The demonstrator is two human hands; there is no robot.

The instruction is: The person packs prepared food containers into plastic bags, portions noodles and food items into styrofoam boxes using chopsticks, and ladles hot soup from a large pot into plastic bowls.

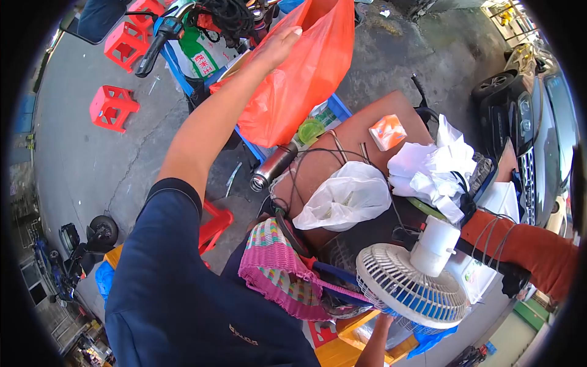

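Note:
My left hand is at the upper edge of a large red plastic bag, its fingers closed on the film. The bag hangs over a blue crate. My right hand shows only in part below a white fan; the fan cage hides its fingers. Left of the fan hangs a pink woven basket. Near the bag's bottom are a steel thermos lying on its side and a green cup-like item. A crumpled white plastic bag lies on a brown seat.
On the seat are an orange tissue pack and white papers. A handlebar grip juts out at upper left. Red stools stand on the pavement. A red-brown wrapped bar and a parked car are at right.

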